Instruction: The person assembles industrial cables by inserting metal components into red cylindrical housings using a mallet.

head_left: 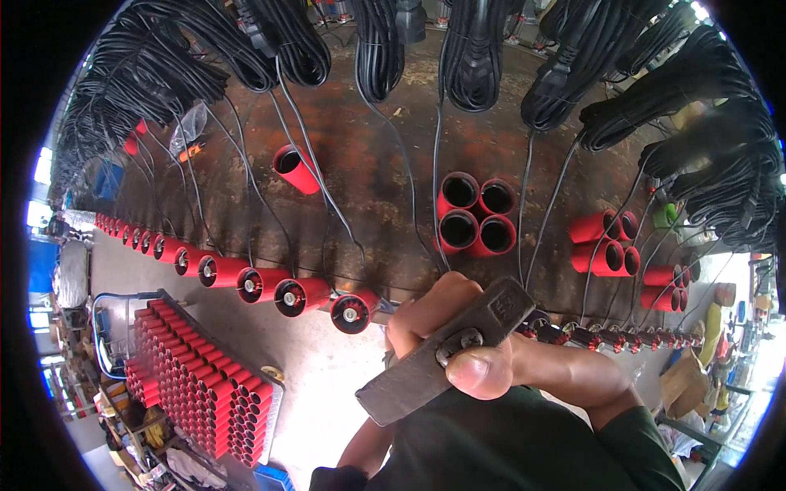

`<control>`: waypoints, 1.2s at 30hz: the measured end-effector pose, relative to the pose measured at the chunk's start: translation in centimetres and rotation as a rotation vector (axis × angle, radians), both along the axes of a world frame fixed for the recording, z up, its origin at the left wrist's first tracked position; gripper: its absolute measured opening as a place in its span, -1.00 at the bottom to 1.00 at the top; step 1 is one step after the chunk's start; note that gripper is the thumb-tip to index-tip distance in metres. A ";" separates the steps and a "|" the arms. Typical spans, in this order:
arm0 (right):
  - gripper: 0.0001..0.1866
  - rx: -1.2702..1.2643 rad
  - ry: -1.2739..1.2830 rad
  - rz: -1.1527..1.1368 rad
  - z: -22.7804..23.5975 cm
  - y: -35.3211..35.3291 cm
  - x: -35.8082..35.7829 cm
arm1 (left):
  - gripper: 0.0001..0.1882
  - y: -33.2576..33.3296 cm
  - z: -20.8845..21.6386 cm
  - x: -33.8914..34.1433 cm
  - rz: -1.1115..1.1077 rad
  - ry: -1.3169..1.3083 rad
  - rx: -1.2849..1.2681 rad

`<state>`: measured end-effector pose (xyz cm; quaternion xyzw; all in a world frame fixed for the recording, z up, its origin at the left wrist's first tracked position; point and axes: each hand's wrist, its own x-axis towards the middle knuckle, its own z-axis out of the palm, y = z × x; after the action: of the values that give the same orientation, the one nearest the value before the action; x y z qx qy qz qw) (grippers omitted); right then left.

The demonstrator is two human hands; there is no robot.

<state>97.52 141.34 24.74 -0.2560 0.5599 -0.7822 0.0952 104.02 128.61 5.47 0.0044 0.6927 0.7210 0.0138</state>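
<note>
In front of my body my right hand [485, 372] grips a hammer, with the thumb pressed by the eye of its dark rectangular head [409, 380]. The head lies slantwise across the view and hides most of the fingers. Just behind it is my left hand [432, 307], its fingers curled at the table's near edge. What those fingers close on is hidden by the hammer. Left of that hand, the closest red tube [354, 311] lies with its open end toward me, a round silver part and wires inside. Thin black cords run from above down toward my hands.
Coiled black cables [473, 65] hang along the far side of the brown worn table [368, 221]. Red tubes [476, 214] stand grouped on it; one tube [297, 169] lies apart. Wired motor parts [614, 337] line the right edge. A cart [278, 409] at lower left carries stacked red tubes.
</note>
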 end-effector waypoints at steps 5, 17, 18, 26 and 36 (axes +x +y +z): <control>-0.23 0.015 -0.130 0.073 0.7 0.0 0.1 | -0.43 -1.1 -2.3 0.7 -0.105 -0.035 -0.138; -0.30 -0.396 -0.052 -0.581 3.2 9.4 9.1 | -0.69 -10.5 6.4 -6.0 -0.253 0.210 -0.474; -0.30 -0.388 -0.018 -0.596 3.0 9.9 9.7 | -0.75 -11.2 7.2 -9.7 -0.194 0.308 -0.518; -0.26 -0.501 -0.127 -0.979 -1.3 7.9 16.0 | -0.01 -17.7 -5.7 -39.3 0.129 0.034 -0.998; -0.28 -0.373 -0.013 -1.082 -0.5 6.1 17.7 | 0.10 -14.8 -5.5 -35.6 -0.069 0.238 -0.878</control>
<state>115.21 147.43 24.29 0.0594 0.4630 -0.8067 -0.3624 68.45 113.80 -0.01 0.1039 0.9290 0.3528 -0.0414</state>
